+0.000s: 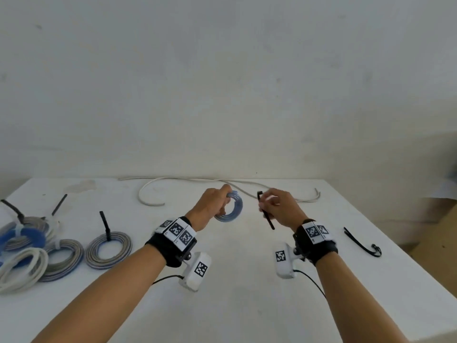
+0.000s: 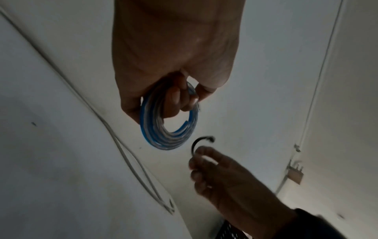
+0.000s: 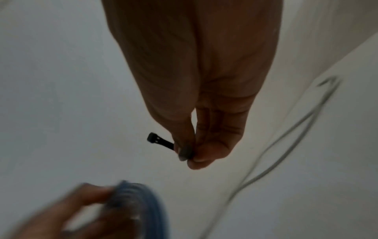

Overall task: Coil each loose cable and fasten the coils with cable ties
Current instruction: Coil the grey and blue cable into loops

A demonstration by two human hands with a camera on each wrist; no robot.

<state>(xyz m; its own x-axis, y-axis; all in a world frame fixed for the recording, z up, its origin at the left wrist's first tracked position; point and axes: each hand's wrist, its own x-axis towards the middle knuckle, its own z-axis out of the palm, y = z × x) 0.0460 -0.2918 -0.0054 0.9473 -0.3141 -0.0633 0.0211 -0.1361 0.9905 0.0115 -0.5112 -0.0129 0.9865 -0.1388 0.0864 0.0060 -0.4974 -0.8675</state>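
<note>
- Coil (image 1: 231, 206), blue-grey, hung above the table (image 1: 247, 293); your left hand (image 1: 210, 206) curled fingers (image 2: 174, 98) through its loops.
- Your right hand (image 1: 279, 209) pinched a black tie (image 1: 265, 214) between thumb and fingertips (image 3: 201, 155), just beside the coil, not touching.
- Risk, judged: a slack left grip would let the loops spring apart.
- Risk: the tie's head (image 3: 151, 138) could miss some loops.
- White cable (image 1: 222, 181) lay uncoiled behind.

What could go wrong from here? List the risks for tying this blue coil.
1. The left hand grips the blue coil at one side only; the free loops could spring apart before the tie goes on.
2. The right hand pinches the black cable tie with fingertips; it may slip while threading.
3. The loose white cable lies just behind both hands and could snag.
</note>
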